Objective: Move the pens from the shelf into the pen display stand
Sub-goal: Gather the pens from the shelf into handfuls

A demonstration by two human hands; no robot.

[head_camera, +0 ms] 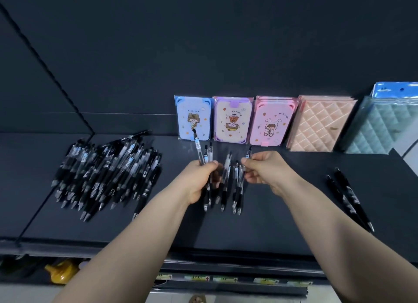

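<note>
Pens between the hands [226, 180]: small fan of clear-barrelled pens with black lower ends, at mid-shelf just in front of the notebooks; whether the middle ones lie on the shelf or hang from the fingers, I cannot tell
Long axis: front to back; click ends toward the back wall, writing tips toward the person; nearly parallel, slightly splayed
Left hand [201, 180]: grip clenched round several pens at mid-barrel; probably squaring them into one bundle so they travel in a single carry
Right hand [264, 169]: thumb and fingers pinch pens near their upper ends; likely feeding them across to the left bundle
Pile [106, 173]: large heap at the left of the shelf, well apart from both hands; tips mostly toward the front edge; judged still to be moved
Two dark pens [348, 196]: side by side at the right, apart from the rest
Shelf [271, 223]: dark, flat
Notebooks [233, 119]: upright against the back wall, cartoon covers, quilted ones further right
Display stand: not in view
</note>
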